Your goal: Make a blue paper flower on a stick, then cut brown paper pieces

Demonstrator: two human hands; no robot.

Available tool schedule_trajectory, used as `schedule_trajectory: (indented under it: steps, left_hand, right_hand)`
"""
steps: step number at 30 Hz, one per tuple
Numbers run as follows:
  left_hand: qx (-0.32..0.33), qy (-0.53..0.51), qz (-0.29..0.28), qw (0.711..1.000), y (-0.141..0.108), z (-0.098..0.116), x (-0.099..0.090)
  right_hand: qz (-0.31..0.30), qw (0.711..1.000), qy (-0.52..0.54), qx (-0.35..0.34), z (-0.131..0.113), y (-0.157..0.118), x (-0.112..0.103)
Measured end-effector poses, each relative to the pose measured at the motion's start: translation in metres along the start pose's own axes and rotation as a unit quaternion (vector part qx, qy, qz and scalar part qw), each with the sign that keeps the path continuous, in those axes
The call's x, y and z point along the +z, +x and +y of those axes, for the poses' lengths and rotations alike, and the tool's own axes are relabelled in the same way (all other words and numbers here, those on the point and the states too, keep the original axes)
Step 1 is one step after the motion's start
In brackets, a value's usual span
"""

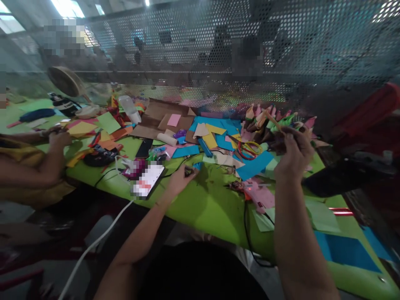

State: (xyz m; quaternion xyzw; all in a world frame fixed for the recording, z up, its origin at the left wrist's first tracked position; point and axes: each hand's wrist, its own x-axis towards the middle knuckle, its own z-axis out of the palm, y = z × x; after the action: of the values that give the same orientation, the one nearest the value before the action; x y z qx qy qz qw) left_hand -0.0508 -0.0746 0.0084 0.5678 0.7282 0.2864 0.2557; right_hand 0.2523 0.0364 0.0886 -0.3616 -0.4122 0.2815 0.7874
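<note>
A translucent bottle (129,109) is located toward the rear of the green table (200,208); its contents cannot be determined. Left hand (180,179): fingers curled, a small blue piece (197,166) at the fingertips; grip cannot be determined. Right hand (295,152): fingertips pinch a thin stick (275,122), raised before colored cones (289,120). The stick is tan, upper end tilted left.

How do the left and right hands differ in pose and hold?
The right hand is raised; the left hand is low over the green table. The right grip pinches a thin tan strip; the left hand touches a small dark item, too blurred to name. Both are bare and partly curled.
</note>
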Motion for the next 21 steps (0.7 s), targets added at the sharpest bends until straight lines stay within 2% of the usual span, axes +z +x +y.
schedule_trajectory:
  steps: [3, 5, 8, 11, 16, 21]
  left_hand:
    - [0.011, 0.087, 0.065, 0.994, -0.002, 0.003, -0.004]
    - [0.044, 0.098, 0.1, 0.989, 0.002, 0.008, -0.009]
    - [0.119, 0.038, 0.128, 0.984, 0.013, 0.023, -0.018]
    - [0.192, -0.047, 0.156, 0.968, 0.025, 0.048, -0.022]
    - [0.225, -0.184, 0.126, 0.948, 0.046, 0.084, -0.014]
    - [0.202, -0.287, 0.092, 0.932, 0.062, 0.097, 0.0]
  right_hand:
    - [-0.034, 0.999, 0.006, 0.036, 0.002, -0.005, 0.004]
    - [-0.062, 0.995, 0.021, 0.073, 0.003, -0.008, 0.007]
    - [-0.09, 0.986, 0.045, 0.133, 0.007, -0.011, 0.011]
    - [-0.123, 0.976, 0.057, 0.168, 0.011, -0.012, 0.012]
    - [-0.168, 0.966, 0.065, 0.187, 0.014, -0.014, 0.011]
    - [-0.164, 0.956, 0.09, 0.227, 0.018, -0.018, 0.013]
